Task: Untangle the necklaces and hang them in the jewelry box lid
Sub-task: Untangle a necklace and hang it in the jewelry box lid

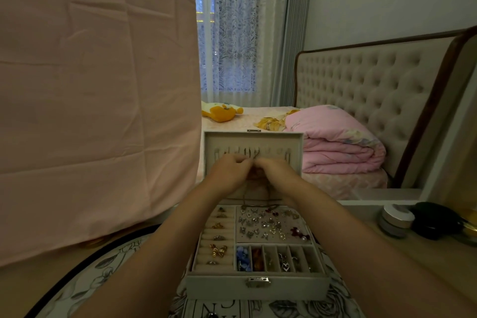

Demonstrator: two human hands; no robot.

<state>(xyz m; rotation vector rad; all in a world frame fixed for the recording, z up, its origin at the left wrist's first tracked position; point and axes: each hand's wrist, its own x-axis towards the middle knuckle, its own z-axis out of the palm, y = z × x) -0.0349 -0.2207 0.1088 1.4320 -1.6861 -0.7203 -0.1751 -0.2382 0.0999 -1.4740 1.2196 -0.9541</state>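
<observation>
Jewelry box [258,289] is open on a floral-print surface, lid [294,142] upright and facing the camera. Both hands are up at the lid's hook row [280,153].

Left hand [229,173] and right hand [273,170] have curled fingers, tips meeting mid-row. Both pinch a thin necklace [255,155] at the hooks. The fingertips cover the contact point, so I can't tell whether the chain is on a hook. The chain is only partly traceable. A short loop shows above the knuckles, then faint strands drop between the wrists towards the back edge of the tray. Can't tell if it's one chain or several. The hands also hide the lower middle of the lid.

Tray:
- ring rolls [214,237] on the left
- earrings [271,224] scattered on the panel
- small compartments [273,258] in front, contents too small to identify
- latch [258,282] on the front wall

Counter [374,248] to the right carries a jar [396,219] and a dark object [436,219], blurred near the frame edge. Pink cloth [98,85] blocks the left side. Behind is a bed with a folded quilt [340,142] and a plush toy [222,111].
</observation>
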